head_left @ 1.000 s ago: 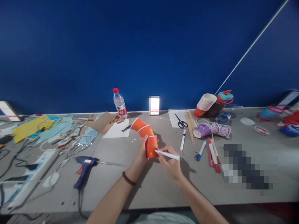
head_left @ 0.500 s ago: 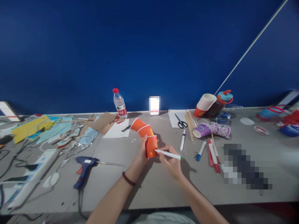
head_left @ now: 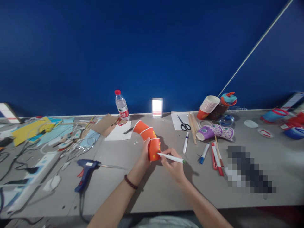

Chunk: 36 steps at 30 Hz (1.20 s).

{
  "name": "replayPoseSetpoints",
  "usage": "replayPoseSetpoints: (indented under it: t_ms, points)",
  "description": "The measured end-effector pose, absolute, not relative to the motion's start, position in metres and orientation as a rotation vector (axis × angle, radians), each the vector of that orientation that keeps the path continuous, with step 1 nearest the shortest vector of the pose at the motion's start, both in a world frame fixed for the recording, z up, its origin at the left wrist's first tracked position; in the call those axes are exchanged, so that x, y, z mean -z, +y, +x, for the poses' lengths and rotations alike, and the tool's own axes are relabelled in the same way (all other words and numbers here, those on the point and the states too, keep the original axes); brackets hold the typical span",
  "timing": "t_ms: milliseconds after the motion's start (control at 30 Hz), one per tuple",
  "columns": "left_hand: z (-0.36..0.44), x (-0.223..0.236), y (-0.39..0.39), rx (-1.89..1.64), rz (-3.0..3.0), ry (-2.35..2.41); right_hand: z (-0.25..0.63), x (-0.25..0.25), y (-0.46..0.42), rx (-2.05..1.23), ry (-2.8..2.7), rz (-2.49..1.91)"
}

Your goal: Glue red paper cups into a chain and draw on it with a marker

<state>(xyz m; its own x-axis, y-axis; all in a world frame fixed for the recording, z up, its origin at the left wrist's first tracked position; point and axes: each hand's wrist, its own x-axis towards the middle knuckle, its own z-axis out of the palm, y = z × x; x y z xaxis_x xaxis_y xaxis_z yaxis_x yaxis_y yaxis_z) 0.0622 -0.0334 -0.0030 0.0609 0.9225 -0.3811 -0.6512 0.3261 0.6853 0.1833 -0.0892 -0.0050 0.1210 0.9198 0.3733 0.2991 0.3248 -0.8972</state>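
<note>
Three orange paper cups (head_left: 147,133) in a bent chain, head view, center, in front of the wearer. Left hand (head_left: 145,151) clamped on the nearest cup; right hand (head_left: 174,165) pinching a white marker (head_left: 173,157), tip at that cup's side. Joining looks done, marking apparently underway; ink too small to tell, so can't say how much is left.

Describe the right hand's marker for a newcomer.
At the gray table, the left hand grips three orange cups. The right hand holds the white marker, tip at the nearest cup. Its green end sets it apart from the purple-ended marker lying nearby.
</note>
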Motion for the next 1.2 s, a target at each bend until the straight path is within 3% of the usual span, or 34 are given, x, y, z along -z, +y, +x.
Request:
replayPoseSetpoints:
  t_ms: [1200]
  points:
    - [0.0641,0.0011,-0.0356,-1.260,0.446,0.900,0.1820,0.0045,-0.0893,-0.697,-1.398,-1.197]
